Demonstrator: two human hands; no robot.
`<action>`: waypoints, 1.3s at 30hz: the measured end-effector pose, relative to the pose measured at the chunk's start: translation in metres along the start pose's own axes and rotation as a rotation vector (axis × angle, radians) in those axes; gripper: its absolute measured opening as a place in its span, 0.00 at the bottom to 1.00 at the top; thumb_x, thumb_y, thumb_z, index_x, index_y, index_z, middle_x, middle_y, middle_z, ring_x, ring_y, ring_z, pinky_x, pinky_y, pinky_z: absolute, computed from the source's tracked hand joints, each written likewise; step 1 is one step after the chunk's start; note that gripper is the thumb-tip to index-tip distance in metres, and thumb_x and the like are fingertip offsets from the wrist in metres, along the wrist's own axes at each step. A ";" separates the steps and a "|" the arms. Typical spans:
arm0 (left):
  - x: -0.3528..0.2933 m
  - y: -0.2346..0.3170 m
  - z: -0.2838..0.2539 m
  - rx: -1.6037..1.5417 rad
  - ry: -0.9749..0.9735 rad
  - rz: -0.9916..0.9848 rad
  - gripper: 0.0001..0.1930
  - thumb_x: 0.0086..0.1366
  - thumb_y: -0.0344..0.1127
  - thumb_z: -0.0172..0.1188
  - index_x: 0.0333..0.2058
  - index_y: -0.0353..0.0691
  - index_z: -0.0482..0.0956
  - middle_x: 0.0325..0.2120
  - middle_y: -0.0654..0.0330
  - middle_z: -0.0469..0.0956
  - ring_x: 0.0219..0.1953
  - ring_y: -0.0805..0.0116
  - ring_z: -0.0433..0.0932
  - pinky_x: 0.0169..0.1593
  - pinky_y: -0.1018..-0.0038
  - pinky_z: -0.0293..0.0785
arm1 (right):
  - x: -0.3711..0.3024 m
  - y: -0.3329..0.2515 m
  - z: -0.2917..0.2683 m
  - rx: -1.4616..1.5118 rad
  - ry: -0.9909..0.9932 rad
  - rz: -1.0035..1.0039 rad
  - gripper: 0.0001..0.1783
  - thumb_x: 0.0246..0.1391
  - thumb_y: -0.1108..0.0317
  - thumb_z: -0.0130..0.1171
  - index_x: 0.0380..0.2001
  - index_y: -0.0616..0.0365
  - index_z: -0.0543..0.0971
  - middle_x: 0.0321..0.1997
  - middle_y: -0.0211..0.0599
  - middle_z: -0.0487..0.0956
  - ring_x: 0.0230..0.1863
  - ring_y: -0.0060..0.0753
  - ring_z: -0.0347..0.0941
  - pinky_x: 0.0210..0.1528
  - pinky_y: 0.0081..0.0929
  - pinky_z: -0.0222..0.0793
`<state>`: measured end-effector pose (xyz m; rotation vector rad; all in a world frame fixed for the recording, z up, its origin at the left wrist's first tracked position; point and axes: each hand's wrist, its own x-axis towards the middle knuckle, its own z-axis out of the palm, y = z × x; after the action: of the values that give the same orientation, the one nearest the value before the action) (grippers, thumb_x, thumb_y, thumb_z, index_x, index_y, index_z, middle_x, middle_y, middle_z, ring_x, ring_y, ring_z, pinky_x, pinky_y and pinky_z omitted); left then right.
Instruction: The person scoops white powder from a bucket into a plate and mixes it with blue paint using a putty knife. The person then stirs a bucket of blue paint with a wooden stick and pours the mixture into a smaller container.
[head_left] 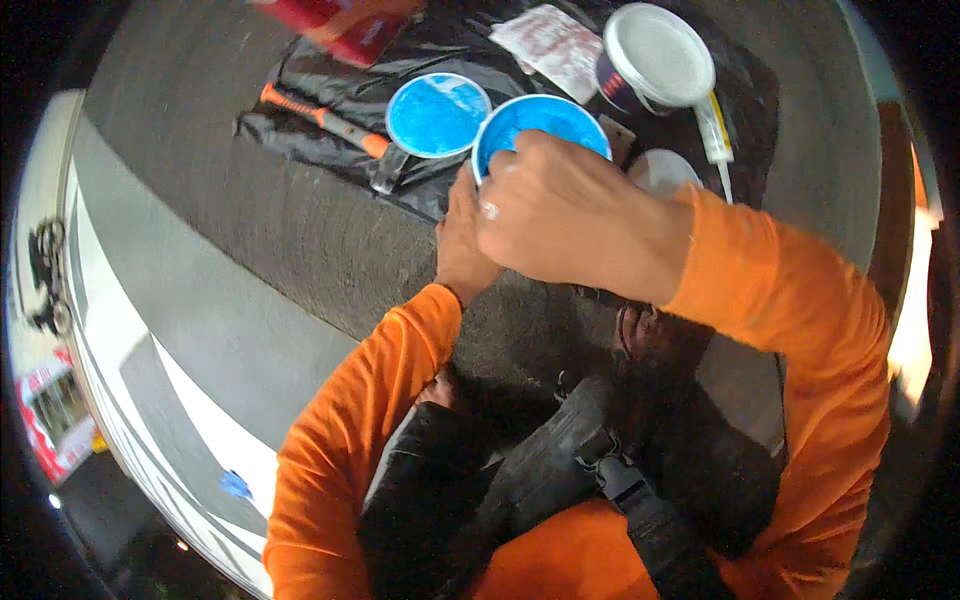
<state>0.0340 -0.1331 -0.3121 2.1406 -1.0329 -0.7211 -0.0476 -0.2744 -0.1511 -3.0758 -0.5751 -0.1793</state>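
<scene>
Orange sleeves cover both forearms, which enter from the lower edge and meet over a blue-lined tub point(540, 125) resting on black plastic sheeting point(300, 140) spread on grey concrete.

Left to right: an orange-handled tool point(325, 118) lies on the sheeting, its tip near a round lid point(437, 114) coated in blue compound, just beside the tub. The left hand point(462, 240) braces the tub's near wall; its fingers are hidden behind the right hand, so their state cannot be told. The right hand point(560, 215) lies over the rim, fingers curled together and apparently clamped on the tub edge.

Recommended handling: keep the tub level and steadied against the ground, and grip the rim clear of the wet compound.

Further right stand a dark can with a pale lid point(655, 55), a smaller white disc point(662, 170), and a translucent nozzle tube point(715, 135). A smeared sheet point(555, 45) lies behind. The lid and can crowd the tub on both sides.
</scene>
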 end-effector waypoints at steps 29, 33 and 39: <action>-0.007 0.014 -0.011 -0.063 0.010 -0.050 0.68 0.38 0.67 0.77 0.70 0.41 0.47 0.65 0.47 0.61 0.65 0.40 0.65 0.61 0.36 0.61 | 0.006 -0.003 -0.016 -0.236 -0.314 0.112 0.04 0.46 0.68 0.61 0.28 0.51 0.79 0.27 0.32 0.79 0.31 0.35 0.79 0.33 0.36 0.68; -0.009 0.004 -0.007 -0.106 0.041 -0.026 0.68 0.38 0.68 0.76 0.70 0.41 0.47 0.65 0.46 0.61 0.65 0.39 0.66 0.61 0.36 0.60 | 0.034 -0.017 -0.012 -0.252 -0.338 0.065 0.03 0.47 0.67 0.60 0.28 0.51 0.80 0.28 0.33 0.80 0.30 0.35 0.80 0.34 0.35 0.70; -0.010 0.009 -0.004 -0.097 0.039 -0.058 0.66 0.40 0.66 0.76 0.71 0.43 0.47 0.66 0.47 0.61 0.65 0.39 0.66 0.60 0.32 0.60 | 0.053 -0.015 -0.005 -0.326 -0.368 0.060 0.07 0.51 0.65 0.59 0.26 0.51 0.84 0.29 0.36 0.84 0.32 0.35 0.83 0.32 0.36 0.74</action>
<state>0.0273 -0.1281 -0.3013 2.1002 -0.9006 -0.7394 -0.0048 -0.2417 -0.1403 -3.4645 -0.5017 0.3350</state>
